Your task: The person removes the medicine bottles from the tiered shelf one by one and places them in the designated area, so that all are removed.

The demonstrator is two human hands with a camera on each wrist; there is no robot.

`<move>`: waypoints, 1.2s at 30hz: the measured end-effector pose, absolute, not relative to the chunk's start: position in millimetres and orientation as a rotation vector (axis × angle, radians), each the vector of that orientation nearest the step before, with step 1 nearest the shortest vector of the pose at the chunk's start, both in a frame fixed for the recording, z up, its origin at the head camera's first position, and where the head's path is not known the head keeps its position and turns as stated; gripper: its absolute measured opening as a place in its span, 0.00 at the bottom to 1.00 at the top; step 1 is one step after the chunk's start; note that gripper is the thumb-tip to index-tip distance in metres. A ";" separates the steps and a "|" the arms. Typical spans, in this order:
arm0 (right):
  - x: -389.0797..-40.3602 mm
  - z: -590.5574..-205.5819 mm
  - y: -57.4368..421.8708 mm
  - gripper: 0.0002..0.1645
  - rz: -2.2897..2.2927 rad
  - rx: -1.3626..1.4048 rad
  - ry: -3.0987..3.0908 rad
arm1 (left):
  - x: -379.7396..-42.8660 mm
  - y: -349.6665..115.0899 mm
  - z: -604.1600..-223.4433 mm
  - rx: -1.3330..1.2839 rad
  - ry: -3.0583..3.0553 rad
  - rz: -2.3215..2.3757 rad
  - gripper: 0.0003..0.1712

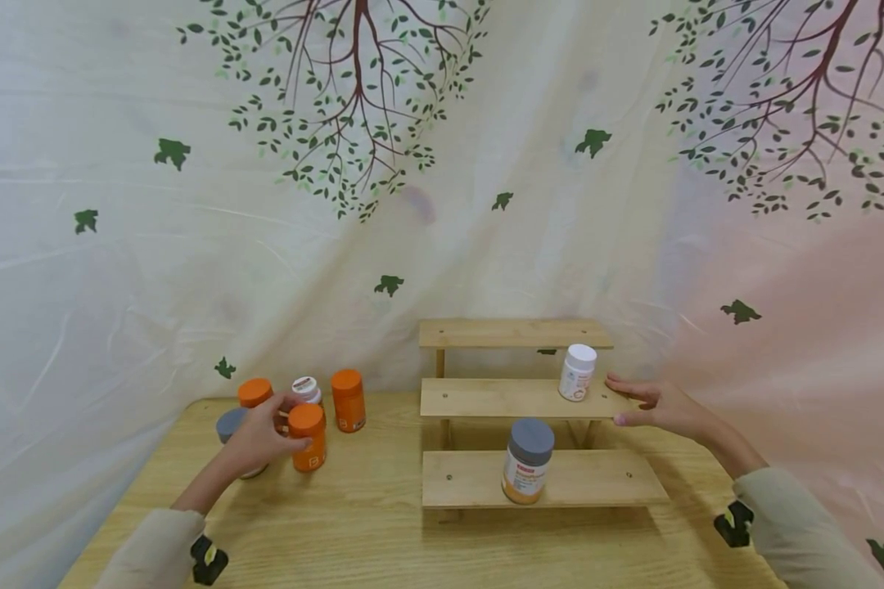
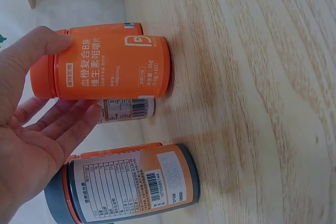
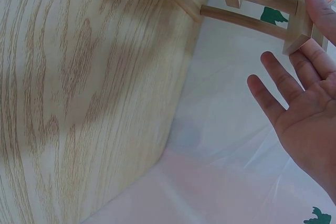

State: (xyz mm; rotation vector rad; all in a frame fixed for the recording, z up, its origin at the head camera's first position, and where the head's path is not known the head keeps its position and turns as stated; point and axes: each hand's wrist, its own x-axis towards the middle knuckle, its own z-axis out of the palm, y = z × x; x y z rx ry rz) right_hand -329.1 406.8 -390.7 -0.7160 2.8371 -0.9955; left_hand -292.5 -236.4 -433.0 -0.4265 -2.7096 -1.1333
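Observation:
My left hand (image 1: 261,438) reaches around an orange bottle (image 1: 308,446) on the table, its thumb overlapping the front near the cap and its fingers loosely extended behind. A grey-lidded jar (image 2: 131,184) and a second orange-capped bottle (image 1: 254,392) stand beside that hand. Behind the orange bottle is a small white bottle (image 1: 307,389), partly hidden. My right hand (image 1: 663,407) holds the right end of the middle board of a three-step wooden shelf (image 1: 486,398), thumb at the front edge and index finger at the back. The white bottle (image 1: 578,373) upright on that board is close to its fingertips.
Another grey-lidded jar (image 1: 528,460) stands on the lowest step. One more orange bottle (image 1: 349,401) is on the wooden table (image 1: 368,507), left of the shelf. A pale curtain (image 1: 302,286) with printed leaves hangs behind the table.

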 end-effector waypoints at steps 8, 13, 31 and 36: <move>-328.1 -389.2 406.7 0.42 -0.993 -0.719 2.836 | -290.1 -236.3 -431.9 -0.363 -2.733 -1.081 0.35; -327.7 -388.6 406.7 0.41 -0.998 -0.724 2.842 | -287.6 -234.1 -429.7 -0.323 -2.737 -1.057 0.35; -328.0 -389.7 406.3 0.42 -1.001 -0.711 2.843 | -286.0 -229.5 -429.5 -0.274 -2.694 -1.013 0.35; -327.4 -388.9 405.3 0.42 -1.002 -0.703 2.837 | -286.5 -228.8 -430.1 -0.260 -2.694 -1.009 0.37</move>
